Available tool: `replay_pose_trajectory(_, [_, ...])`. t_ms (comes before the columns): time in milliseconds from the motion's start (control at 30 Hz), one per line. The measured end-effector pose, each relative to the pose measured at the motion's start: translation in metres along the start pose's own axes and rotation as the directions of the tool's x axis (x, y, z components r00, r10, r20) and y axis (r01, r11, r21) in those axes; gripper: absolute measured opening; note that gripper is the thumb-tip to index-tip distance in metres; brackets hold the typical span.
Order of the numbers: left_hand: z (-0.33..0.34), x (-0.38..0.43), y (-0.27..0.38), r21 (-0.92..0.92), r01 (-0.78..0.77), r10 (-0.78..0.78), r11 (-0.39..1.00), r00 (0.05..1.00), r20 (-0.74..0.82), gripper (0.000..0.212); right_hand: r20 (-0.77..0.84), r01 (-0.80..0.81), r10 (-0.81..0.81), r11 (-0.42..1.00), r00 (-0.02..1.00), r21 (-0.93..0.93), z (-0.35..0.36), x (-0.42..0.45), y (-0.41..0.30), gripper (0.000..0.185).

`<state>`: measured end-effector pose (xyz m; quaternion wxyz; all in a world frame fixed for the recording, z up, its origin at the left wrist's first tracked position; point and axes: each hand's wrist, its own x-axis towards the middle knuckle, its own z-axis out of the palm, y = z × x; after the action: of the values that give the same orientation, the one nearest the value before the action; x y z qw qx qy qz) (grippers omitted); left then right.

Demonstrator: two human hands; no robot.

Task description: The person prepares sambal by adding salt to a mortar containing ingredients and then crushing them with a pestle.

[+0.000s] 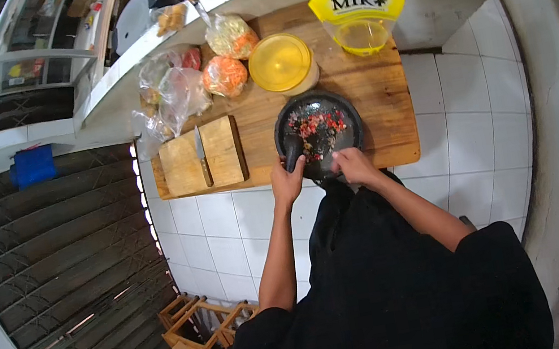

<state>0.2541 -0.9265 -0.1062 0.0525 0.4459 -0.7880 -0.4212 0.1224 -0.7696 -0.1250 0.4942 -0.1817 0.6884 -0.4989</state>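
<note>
A dark stone mortar [352,133] stands near the front edge of the wooden table [383,103], with crushed red and pale bits in its bowl. My left hand [289,179] is closed around a dark stone pestle [295,153] at the mortar's left side. Over the mortar's front rim is my right hand [352,163], its fingers curled and slightly blurred; whether they hold anything is not visible. Left of the mortar, a knife [203,159] lies on a thick wooden cutting board [179,163].
Behind the mortar stands a tub with a yellow lid [281,62]. Bags of shredded orange vegetable [224,76] and pale shredded vegetable [230,34] are beside it. A yellow-topped pouch [362,19] stands at the back right. Clear plastic bags [178,92] lie behind the board.
</note>
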Motion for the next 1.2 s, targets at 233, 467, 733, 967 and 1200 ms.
replay_pose_trajectory(233, [0.029, -0.034, 0.033, 0.016, -0.054, 0.054, 0.998, 0.997, -0.056, 0.044, -0.025, -0.192, 0.195, 0.977, 0.980, 0.097, 0.034, 0.004, -0.036, 0.057])
replay_pose_trajectory(467, [0.038, -0.063, 0.057, -0.207, -0.089, 0.127, 0.974, 0.975, 0.179, 0.063, -0.216, -0.095, 0.070, 0.990, 0.974, -0.107, 0.020, 0.031, -0.037, 0.061])
replay_pose_trajectory(733, [0.013, -0.040, -0.010, -0.341, 0.075, -0.160, 0.937, 0.960, -0.230, 0.032, -0.116, -0.074, -0.005, 0.741, 0.993, -0.667, 0.017, 0.074, -0.097, 0.048])
replay_pose_trajectory(967, [0.002, 0.001, -0.061, -0.703, 0.390, -0.359, 0.594, 0.911, 0.202, 0.045, -0.205, -0.195, 0.064, 0.661, 0.977, -0.725, 0.031, 0.086, -0.087, 0.049])
replay_pose_trajectory(1200, [0.000, 0.049, -0.071, -0.670, 0.539, -0.245, 0.510, 0.838, 0.488, 0.054, -0.318, -0.430, 0.305, 0.765, 0.898, -0.479, 0.024, 0.096, -0.086, 0.065])
